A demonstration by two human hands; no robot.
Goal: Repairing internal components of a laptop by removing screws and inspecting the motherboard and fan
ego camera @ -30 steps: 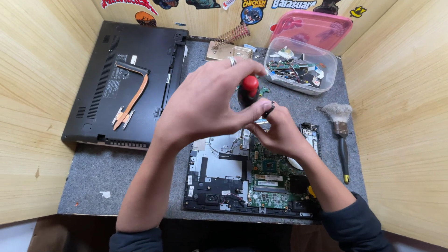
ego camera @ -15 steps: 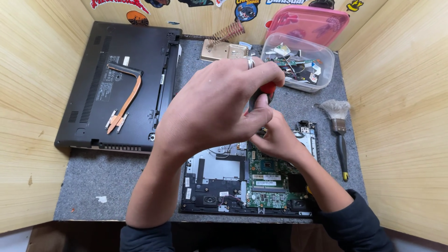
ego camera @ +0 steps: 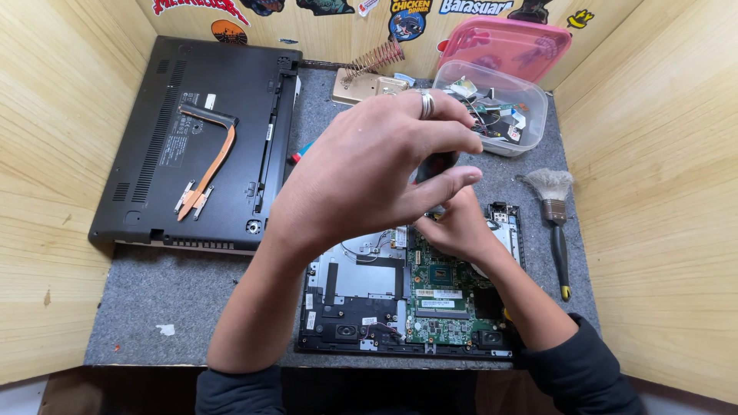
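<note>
While the left hand (ego camera: 369,165) arches over the middle of the frame, its fingers curl down and its thumb presses in from below, pinching the dark handle of a screwdriver (ego camera: 435,165) that shows only as a short dark strip between them; a ring sits on one finger. Just below it the right hand (ego camera: 459,228) rests low, fingers bunched together around the lower part of the tool, though the left hand covers where exactly they grip. Both hands hover over the upper edge of an opened laptop chassis (ego camera: 346,284) in the lower centre of the frame, whose green circuit board (ego camera: 442,300) lies exposed beside a bare metal plate. Right of the chassis a small brush (ego camera: 555,211) with pale bristles and a dark handle lies on the grey mat (ego camera: 184,296). Above that, in the upper right, a clear plastic tub (ego camera: 496,107) holds loose small parts, and a pink lid (ego camera: 503,46) leans behind it. A coiled-spring stand (ego camera: 369,73) sits at top centre. At the upper left a black laptop bottom cover (ego camera: 154,100) lies flat with a copper heat pipe (ego camera: 211,157) resting on it. Pale wooden walls (ego camera: 46,192) enclose the mat on both sides.
</note>
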